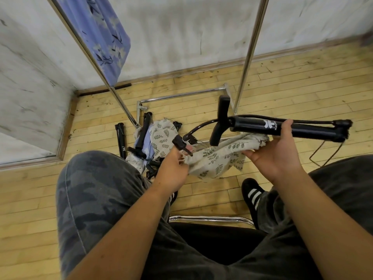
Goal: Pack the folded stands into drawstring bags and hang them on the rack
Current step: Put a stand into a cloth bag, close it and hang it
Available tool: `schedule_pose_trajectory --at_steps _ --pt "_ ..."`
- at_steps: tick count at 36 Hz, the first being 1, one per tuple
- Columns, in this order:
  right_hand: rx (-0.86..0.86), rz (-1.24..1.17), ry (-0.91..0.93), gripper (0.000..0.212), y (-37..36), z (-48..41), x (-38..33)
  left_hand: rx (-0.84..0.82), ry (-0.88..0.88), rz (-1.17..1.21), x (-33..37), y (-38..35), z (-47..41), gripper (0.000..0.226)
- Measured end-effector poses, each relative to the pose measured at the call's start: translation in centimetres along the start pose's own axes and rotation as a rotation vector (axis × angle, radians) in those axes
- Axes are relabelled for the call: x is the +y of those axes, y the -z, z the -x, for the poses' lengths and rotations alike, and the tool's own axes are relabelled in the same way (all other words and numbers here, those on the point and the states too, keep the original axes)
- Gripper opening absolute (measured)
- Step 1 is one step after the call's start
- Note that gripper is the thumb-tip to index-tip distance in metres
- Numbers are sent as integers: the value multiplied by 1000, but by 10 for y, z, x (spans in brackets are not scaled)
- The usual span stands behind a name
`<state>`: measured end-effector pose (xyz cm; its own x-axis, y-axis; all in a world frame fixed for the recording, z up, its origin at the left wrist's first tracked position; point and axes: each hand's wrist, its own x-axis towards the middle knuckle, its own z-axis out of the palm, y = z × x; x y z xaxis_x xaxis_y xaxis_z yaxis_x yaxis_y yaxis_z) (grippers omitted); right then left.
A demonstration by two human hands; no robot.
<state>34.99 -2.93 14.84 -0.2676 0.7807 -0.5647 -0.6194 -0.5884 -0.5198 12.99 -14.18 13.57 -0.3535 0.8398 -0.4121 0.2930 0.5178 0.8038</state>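
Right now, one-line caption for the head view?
Seated: right hand holds a stand, left hand grips a bag, rack ahead.

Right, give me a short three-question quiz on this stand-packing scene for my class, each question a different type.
1. True or false: the folded stand is already fully inside the leaf-print bag.
2. Which hand grips the folded stand? A left, B right, C neither.
3. Fill in: spare stands lie on the ____.
Key: 1 false, it is held outside, above the bag; 2 B, the right hand; 3 floor.
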Motion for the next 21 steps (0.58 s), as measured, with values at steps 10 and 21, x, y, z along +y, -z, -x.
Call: schedule_pose_trajectory --at_steps 10,21 --pt "39 102 36 70 -6 4 0 105 -82 -232 -8 0 -2 39" --pt "61 47 57 63 -2 3 2 129 105 -20 -9 2 -9 62"
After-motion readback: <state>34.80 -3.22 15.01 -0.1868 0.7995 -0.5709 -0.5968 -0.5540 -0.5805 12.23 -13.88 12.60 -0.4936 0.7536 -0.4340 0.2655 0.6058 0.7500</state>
